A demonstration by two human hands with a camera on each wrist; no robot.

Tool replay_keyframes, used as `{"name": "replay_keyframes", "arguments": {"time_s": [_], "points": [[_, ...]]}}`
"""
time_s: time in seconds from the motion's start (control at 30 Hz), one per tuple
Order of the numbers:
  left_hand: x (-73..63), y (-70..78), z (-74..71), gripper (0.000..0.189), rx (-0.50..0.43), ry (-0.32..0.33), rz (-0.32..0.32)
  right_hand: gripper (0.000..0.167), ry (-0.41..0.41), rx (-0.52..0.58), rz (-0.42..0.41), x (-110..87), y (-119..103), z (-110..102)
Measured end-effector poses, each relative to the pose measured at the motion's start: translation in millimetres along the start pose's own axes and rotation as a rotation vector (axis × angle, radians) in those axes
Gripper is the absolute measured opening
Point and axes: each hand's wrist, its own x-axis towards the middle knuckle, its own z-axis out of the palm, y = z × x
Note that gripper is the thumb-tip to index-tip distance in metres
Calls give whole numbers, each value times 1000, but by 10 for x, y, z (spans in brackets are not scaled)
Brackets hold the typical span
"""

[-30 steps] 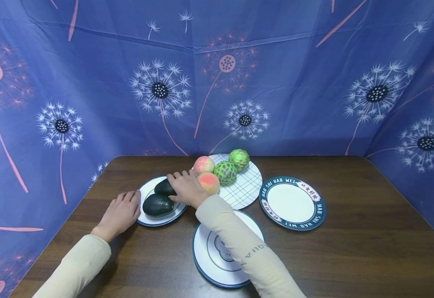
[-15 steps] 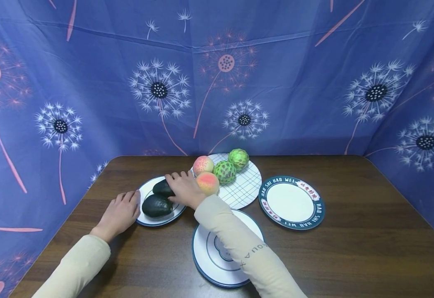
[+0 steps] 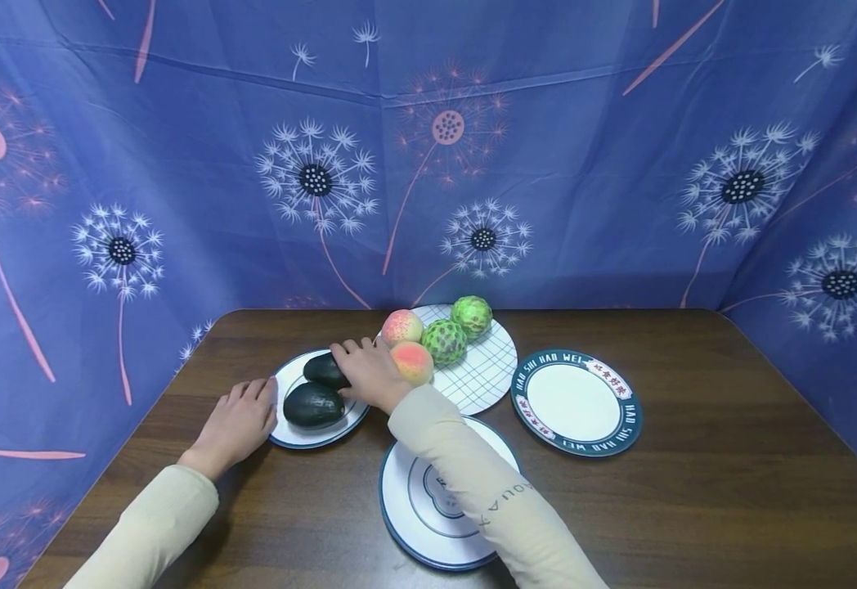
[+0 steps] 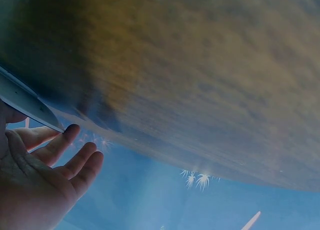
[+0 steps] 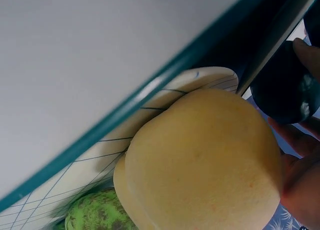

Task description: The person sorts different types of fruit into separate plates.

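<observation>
Blue dandelion cloth (image 3: 583,164) hangs behind your table (image 3: 708,458); near its far left corner, your right hand (image 3: 372,375) grips the rear avocado (image 3: 322,370) on a plate (image 3: 288,380), while your left hand (image 3: 233,421), fingers loosely spread, touches that plate from the left

I saw soft, even light over the desk (image 3: 730,474), a shadow beside the left sleeve (image 3: 156,523), and a pale glint on the gripped avocado (image 5: 280,84). From the left wrist, the desk looked murky and blurred.
</observation>
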Motion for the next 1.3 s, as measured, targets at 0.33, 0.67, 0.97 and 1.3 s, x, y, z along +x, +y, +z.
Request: {"name": "replay_keyframes", "arguments": {"time_s": [0.33,0.67,0.97,1.3], "points": [[-11,8,-6,50,6,3,-4,72,36,2,-8,-76,104,-54],[-20,25,-13,49,59,47,0,77,3,36,15,-190,245,-172],[-16,12,-24,50,59,69,-6,73,76,69,6,-351,454,-222],[-5,10,-98,48,49,143,-13,59,211,69,-18,-533,761,-234]]}}
